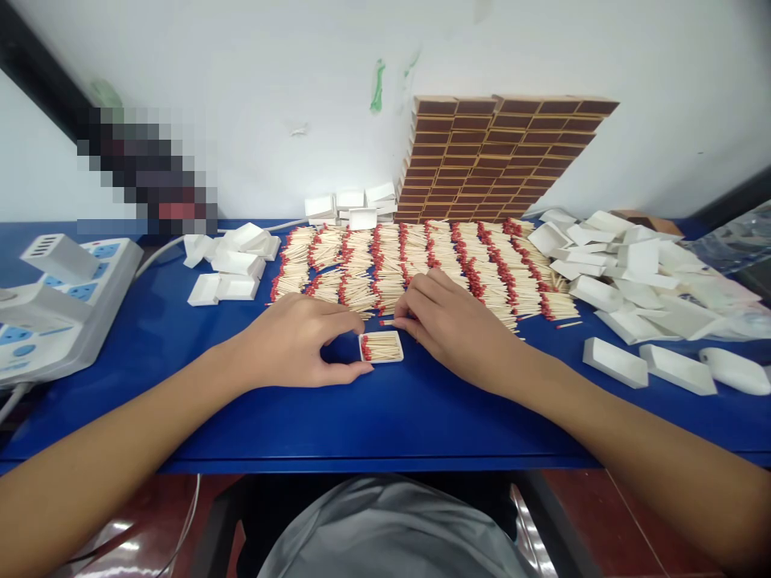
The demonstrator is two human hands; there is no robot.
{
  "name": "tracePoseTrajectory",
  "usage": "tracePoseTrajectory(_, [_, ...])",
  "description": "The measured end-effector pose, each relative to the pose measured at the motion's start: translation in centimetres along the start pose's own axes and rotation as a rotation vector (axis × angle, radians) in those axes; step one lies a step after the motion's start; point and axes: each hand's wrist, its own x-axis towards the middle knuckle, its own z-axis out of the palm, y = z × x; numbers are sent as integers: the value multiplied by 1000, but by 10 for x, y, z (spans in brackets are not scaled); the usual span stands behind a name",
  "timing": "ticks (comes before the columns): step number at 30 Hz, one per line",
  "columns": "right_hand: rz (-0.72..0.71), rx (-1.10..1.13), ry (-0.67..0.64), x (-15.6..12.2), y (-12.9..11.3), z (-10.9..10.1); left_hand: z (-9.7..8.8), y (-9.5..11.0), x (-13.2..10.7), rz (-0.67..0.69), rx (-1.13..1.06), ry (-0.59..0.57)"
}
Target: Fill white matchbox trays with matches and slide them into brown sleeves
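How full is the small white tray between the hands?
Full: matches lie side by side across the tray, hiding its floor, red heads at the end the left hand grips.

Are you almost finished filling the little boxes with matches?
Not nearly. Looks done: a tall stack of brown boxes stands at the back. In hand: the left hand steadies one white tray full of matches, the right hand at its other end. Left: rows of loose matches and many empty trays.

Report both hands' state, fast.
Left hand: gripping the match tray by its left end.
Right hand: curled, fingertips by the tray; any grip cannot be told.
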Motion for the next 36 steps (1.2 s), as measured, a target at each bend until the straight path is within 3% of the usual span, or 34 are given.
tracePoseTrajectory(5, [-24, 127, 84, -3, -13, -6, 0, 0, 0, 3, 1, -1])
tracePoseTrajectory(11, [-144, 53, 68, -2, -24, -3, 1, -1, 1, 9, 1, 12])
tracePoseTrajectory(16, [-66, 109, 85, -3, -11, -2, 0, -1, 0, 11, 2, 15])
tracePoseTrajectory(22, [-3, 26, 47, -3, 7, 4, 0, 1, 0, 8, 14, 17])
tracePoseTrajectory(36, [1, -2, 46, 0, 9, 7, 1, 1, 0, 30, 35, 38])
